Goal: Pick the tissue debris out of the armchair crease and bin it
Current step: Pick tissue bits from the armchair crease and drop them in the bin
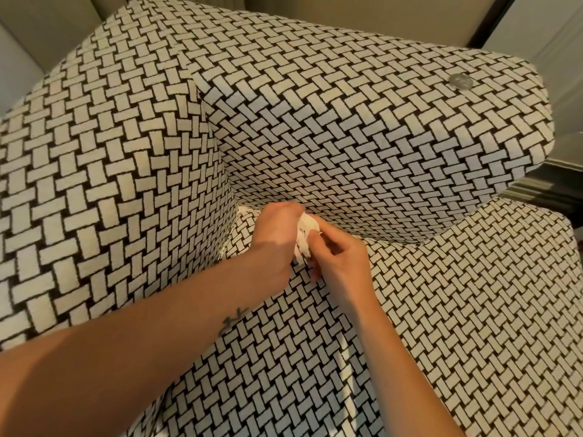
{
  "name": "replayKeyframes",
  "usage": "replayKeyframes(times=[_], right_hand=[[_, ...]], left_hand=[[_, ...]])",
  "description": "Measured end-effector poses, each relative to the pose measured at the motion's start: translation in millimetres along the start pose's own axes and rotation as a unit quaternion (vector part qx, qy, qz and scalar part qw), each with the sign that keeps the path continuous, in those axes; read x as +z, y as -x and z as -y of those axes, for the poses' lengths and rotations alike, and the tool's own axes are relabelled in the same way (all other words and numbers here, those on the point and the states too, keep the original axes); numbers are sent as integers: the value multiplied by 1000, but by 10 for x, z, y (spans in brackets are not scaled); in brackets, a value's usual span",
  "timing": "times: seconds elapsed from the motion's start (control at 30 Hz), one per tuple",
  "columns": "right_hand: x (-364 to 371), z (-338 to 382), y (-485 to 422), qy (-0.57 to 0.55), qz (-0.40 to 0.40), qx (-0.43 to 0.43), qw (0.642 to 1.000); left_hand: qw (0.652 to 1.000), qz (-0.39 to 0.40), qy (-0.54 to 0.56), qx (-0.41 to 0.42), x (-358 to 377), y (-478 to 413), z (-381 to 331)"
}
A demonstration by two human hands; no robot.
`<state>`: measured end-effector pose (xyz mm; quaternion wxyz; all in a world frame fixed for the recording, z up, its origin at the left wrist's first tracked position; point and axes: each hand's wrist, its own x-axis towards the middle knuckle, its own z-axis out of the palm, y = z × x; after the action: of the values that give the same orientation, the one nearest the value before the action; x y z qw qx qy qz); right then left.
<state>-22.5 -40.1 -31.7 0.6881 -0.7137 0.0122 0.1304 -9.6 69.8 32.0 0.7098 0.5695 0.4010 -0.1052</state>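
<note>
Tissue sits bunched at the armchair crease, the left grip curled round it and the right grip pinching its edge. A white scrap seemingly remains wedged; binning is not yet done.

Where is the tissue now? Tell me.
Head view, centre: the tissue is gripped between the left hand and the right hand, just above the seat by the crease.
</note>
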Motion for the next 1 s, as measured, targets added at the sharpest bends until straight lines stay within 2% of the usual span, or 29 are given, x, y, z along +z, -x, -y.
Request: replayKeyframes(times=[0.23, 0.33, 0.4, 0.5, 0.67, 0.87, 1.0], right_hand=[[-21, 65, 40, 6, 45, 0, 999], [-26, 9, 4, 20, -19, 7, 1000], [-63, -71, -48, 83, -64, -23, 994], [-105, -177, -128, 254, -84, -74, 961], [74, -164, -200, 433, -52, -54, 898], [424, -109, -337, 527, -122, 53, 840], [581, -67, -425, 531, -149, 110, 827]], left_hand=[[992, -90, -36, 86, -25, -66, 44], [986, -132, -28, 102, -31, -112, 32], [983, -146, -25, 107, -27, -124, 25], [980, -162, -2, 114, -31, -127, 19], [975, -184, 55, 110, -39, -157, -28], [974, -181, 93, 94, -39, -108, -103], [975, -173, 112, 83, -48, -83, -122]])
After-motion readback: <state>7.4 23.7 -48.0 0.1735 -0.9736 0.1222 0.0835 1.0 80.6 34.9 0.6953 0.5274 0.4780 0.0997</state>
